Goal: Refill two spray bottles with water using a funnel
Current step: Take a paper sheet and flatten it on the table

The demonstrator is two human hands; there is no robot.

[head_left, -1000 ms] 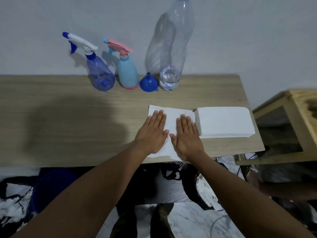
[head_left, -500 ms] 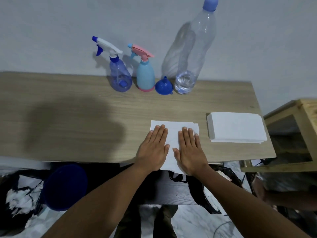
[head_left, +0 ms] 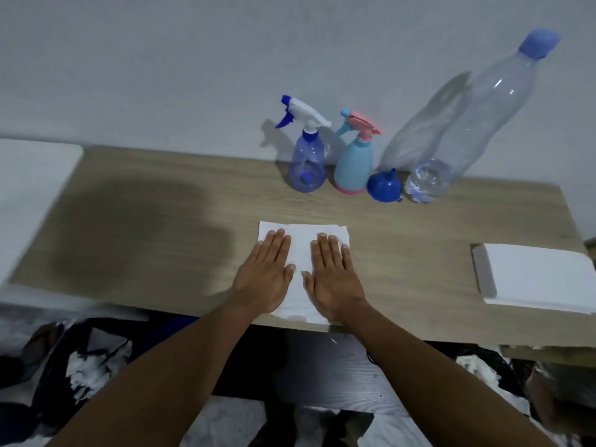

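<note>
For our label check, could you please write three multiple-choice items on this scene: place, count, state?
1. The blue funnel stands: A) between light-blue spray bottle and water bottle B) far left, alone C) lifted in the air
2. Spray bottles on the table: A) one B) two C) three
3. Left hand and right hand: A) fisted B) flat on the white napkin C) raised in the air
Answers: A, it sits between them; B, a translucent blue spray bottle beside the light-blue one; B, fingers straight.
</note>
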